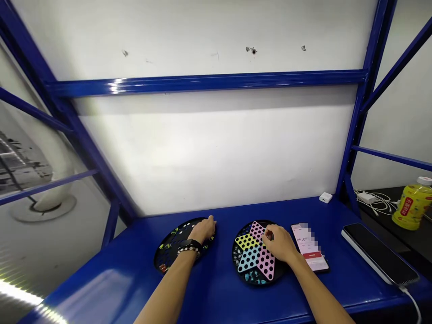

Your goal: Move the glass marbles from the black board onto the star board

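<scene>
**A:** How many boards?

**B:** Two, on the blue surface (216, 288). A black marble tray (168, 252) lies under the left hand (201, 230), whose grip is loose with the fingers apart. A Chinese checkers board (251, 254) lies under the right hand (280, 243), fingers bunched. I cannot tell whether that grip holds a marble.

**A:** Room to move?

**B:** There is a bare strip between the grips. Just right of the right grip lies a phone (312, 252), with a second phone (378, 252) further right. Beyond are one white charger (326, 197) and one yellow bottle (411, 207).

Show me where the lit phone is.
Head view: the lit phone lies right of the Chinese checkers board, beside the right hand, on the blue table.
</scene>
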`<move>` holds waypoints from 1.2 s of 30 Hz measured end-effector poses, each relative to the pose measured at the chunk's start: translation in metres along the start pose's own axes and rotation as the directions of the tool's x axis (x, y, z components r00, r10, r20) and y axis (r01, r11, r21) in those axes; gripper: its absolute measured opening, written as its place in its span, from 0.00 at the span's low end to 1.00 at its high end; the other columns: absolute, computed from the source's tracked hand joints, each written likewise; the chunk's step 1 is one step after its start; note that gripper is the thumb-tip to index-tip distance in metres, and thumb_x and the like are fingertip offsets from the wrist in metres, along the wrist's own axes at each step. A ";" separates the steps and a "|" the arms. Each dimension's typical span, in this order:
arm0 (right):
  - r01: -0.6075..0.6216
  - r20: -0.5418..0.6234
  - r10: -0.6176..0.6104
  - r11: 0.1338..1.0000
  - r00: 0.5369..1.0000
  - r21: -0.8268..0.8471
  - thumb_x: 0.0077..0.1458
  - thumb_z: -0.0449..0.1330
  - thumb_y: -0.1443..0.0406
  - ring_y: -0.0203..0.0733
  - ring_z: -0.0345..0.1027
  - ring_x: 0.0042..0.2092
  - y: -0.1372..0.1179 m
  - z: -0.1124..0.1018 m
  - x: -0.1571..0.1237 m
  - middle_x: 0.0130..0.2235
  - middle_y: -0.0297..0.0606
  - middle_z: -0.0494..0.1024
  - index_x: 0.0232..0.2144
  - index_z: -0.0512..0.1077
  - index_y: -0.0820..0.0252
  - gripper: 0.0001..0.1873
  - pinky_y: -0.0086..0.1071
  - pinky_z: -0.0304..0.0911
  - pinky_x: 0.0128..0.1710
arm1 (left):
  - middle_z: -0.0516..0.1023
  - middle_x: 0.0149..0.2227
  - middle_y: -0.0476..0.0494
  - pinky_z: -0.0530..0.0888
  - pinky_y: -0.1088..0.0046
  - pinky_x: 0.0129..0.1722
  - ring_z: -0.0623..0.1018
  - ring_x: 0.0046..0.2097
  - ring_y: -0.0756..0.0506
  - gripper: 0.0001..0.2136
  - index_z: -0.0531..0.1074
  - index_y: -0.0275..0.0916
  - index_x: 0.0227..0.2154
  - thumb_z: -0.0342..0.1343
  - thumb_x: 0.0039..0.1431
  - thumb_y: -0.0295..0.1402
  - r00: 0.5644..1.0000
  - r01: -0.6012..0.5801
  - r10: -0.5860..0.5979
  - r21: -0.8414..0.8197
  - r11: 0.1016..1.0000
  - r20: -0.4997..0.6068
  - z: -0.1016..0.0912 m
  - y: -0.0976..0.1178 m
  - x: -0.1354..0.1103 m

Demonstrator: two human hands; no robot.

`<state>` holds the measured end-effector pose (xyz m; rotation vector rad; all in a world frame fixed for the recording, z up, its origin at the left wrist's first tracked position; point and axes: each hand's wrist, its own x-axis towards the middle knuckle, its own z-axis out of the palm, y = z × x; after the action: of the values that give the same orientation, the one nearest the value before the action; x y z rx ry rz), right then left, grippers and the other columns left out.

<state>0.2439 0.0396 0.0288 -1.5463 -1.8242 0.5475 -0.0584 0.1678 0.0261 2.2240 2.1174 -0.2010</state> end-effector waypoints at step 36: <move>0.005 -0.002 -0.005 1.000 1.000 0.001 0.56 0.54 0.64 0.37 0.64 0.32 0.005 0.009 0.000 0.28 0.33 0.74 0.23 0.63 0.57 0.11 0.29 0.52 0.30 | 0.75 0.25 0.43 0.70 0.69 0.35 0.75 0.30 0.44 0.29 0.66 0.42 0.21 0.24 0.70 0.39 0.923 -0.182 0.022 -0.385 0.905 -0.385 -0.017 0.000 -0.029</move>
<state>0.2404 0.0416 0.0191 -1.5404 -1.8260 0.5444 -0.0594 0.1416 0.0468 2.2251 1.9397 0.6713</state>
